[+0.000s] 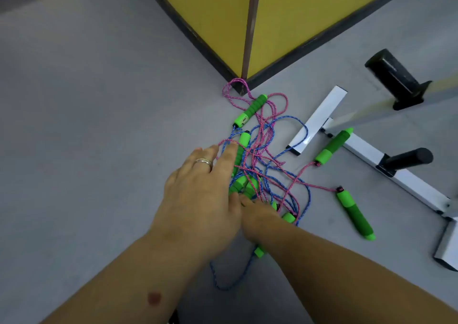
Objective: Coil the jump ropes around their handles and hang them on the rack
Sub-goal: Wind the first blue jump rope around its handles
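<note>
The job is at its very start — sorting out the tangle before any coiling can begin. The jump ropes (262,160), pink and blue cords with green foam handles, lie knotted together on the grey floor (86,125) in the middle of the frame, just below the corner of a yellow panel (297,13). The left hand (198,194) reaches in from the lower left with fingers fairly straight and spread over the pile, a ring on one finger, its fingertips on the cords beside a handle; it grips nothing that can be seen. The right hand (257,219) lies mostly tucked beneath it at the lower centre, so whether it holds a handle cannot be told. Two handles lie free toward the right, one at centre right (355,214) and one against the white rack (366,152) — which lies flat on the floor at right, its black pegs sticking out. The next move probably calls for picking one handle and drawing its cord clear of the rest.
</note>
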